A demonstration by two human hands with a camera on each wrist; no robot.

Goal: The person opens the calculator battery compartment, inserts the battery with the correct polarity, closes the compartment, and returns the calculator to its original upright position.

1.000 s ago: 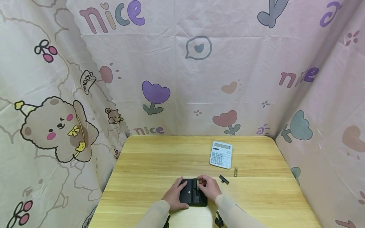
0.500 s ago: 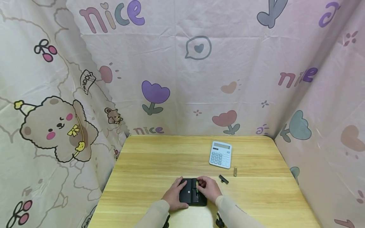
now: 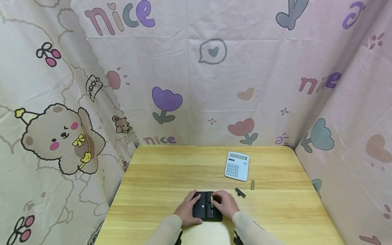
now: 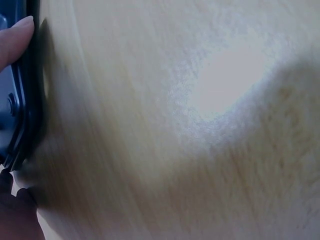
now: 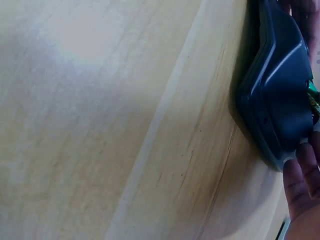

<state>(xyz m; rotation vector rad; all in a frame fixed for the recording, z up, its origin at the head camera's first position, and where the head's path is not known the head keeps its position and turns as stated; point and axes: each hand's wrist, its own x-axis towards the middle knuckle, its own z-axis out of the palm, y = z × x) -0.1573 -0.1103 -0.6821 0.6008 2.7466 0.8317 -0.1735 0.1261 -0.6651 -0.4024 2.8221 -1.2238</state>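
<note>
A black flat device lies underside up on the table, with an open battery compartment along its right part. My left hand holds it from the left, thumb at the near edge and fingers at the far-left corner. In the left wrist view, the left thumb overlaps the device's edge. My right hand pinches a green battery at the compartment, its fingertips hiding part of it. The right wrist view catches the battery at the frame's edge, the right fingers close by the casing.
A loose battery and a small black battery cover lie right of the device. Farther back is a light blue calculator. Patterned curtains enclose the wooden table at the back and sides.
The battery in my right fingers has shifted slightly toward me along the compartment. My left hand and the device have stayed in place.
</note>
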